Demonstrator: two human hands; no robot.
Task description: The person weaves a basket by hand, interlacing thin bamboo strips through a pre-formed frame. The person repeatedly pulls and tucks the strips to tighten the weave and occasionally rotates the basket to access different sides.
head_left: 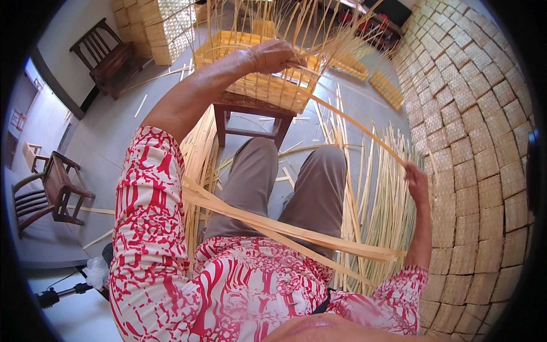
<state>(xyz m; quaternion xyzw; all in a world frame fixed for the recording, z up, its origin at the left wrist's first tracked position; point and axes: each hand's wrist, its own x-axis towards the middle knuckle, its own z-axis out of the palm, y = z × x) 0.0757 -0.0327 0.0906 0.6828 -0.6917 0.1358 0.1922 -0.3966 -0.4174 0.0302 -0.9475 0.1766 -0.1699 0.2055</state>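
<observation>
A half-woven yellow bamboo basket [268, 91], with long loose stakes standing up from its rim, rests on a dark wooden stool [250, 108] in front of my knees. My left hand [276, 56] reaches across to the basket's upper side, its fingers closed on a long bamboo strip [359, 129] where it meets the weave. From there the strip slants down to the right. Out at the right, my right hand [416, 181] pinches the strip's other end. Several flat bamboo strips [285, 229] lie across my lap.
Piles of long strips [384, 199] lie on the floor at both sides of my legs. Stacked woven baskets [467, 137] form a wall along the right. Wooden chairs [54, 188] stand at the left. Yellow baskets [387, 90] sit on the floor at the far right.
</observation>
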